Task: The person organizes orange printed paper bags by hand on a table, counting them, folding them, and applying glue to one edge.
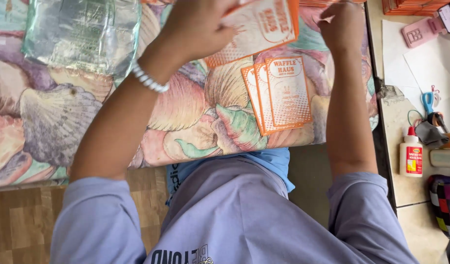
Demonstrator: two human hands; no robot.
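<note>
The left hand (198, 27) is at 12 o'clock in the view, and its grip is closed on a flat orange and cream paper bag (259, 27), which it holds tilted above the surface. A bead bracelet (149, 78) sits on the left wrist. The right hand (342, 24) is at 1 o'clock, just beside the right edge of the bag; its fingers are curled, but I cannot tell if its grip holds anything or touches the bag.

Below the bag, near the centre, a small stack (278, 93) of the same bags lies flat on a cloth (63, 112) with a shell pattern in pink, cream and green. At 10 o'clock a clear plastic packet (80, 34) rests on the cloth.

At 3 o'clock, past the edge of the cloth, the bench (406, 188) carries a white glue bottle (411, 156) with a red cap, standing upright. Blue scissors (428, 102) lie above the bottle, next to white sheets of paper (406, 54). At 2 o'clock there is a pink device (425, 29) and, at the top edge, another orange pile (413, 6). A checkered bag (445, 205) is at 4 o'clock. The wooden floor (19, 225) shows at 8 o'clock.
</note>
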